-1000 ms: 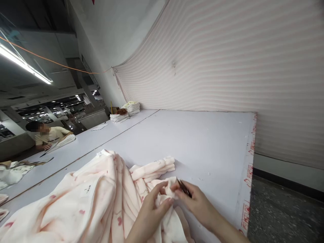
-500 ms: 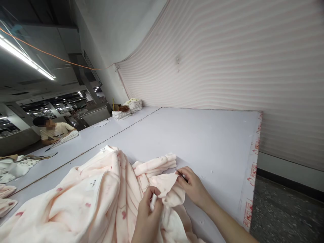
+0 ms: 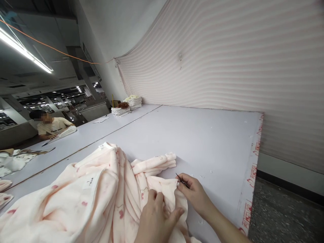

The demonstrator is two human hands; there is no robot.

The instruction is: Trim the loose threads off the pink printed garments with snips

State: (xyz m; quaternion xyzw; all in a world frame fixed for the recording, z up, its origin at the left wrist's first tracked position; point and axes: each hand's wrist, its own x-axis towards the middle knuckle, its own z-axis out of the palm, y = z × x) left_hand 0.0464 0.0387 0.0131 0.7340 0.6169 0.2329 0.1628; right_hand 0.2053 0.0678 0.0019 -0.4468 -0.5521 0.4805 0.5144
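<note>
A heap of pale pink cloth with small red prints (image 3: 96,195) lies on the white table (image 3: 202,141) in front of me. My left hand (image 3: 158,219) presses down on the cloth near its right edge, fingers closed on a fold. My right hand (image 3: 193,194) pinches the cloth's edge and holds a small dark thread snipper (image 3: 181,180), whose tip points up and left.
A pink striped fabric sheet (image 3: 227,60) hangs behind the table. Stacks of folded cloth (image 3: 126,106) sit at the far end. Another person (image 3: 49,125) sits at the table's left side. The table's right edge (image 3: 250,182) drops to a dark floor.
My left hand has gone from pinching a raised fold to pressing on the cloth. My right hand with the snipper has stayed at the cloth's edge. The view has shifted slightly.
</note>
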